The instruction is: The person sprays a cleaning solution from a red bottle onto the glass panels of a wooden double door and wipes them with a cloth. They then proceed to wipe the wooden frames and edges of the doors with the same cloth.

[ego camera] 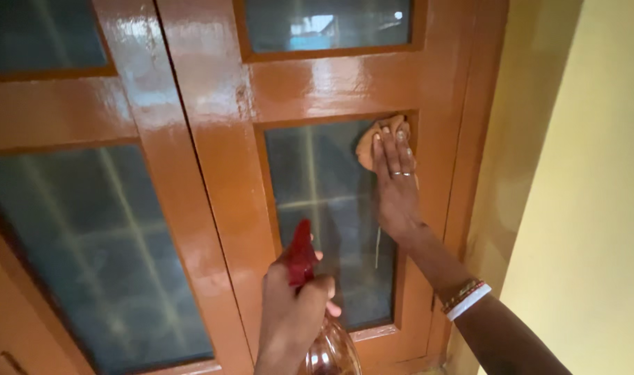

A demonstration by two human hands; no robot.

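nearest the camera, the left hand (289, 316) grips a red-topped spray bottle (317, 319). beyond, the right hand (395, 182) presses an orange cloth (374, 137) flat against the glass pane (317, 208)'s upper corner; wiping looks underway, and further strokes would need steady pressure.

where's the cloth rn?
Head view, upper right: the cloth is pressed under the right hand against the glass pane's top right corner.

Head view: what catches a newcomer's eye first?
The right hand presses an orange cloth flat against the top right corner of a glass pane in the glossy brown wooden window frame. Lower centre, the left hand holds a spray bottle with a red nozzle pointed at the glass.
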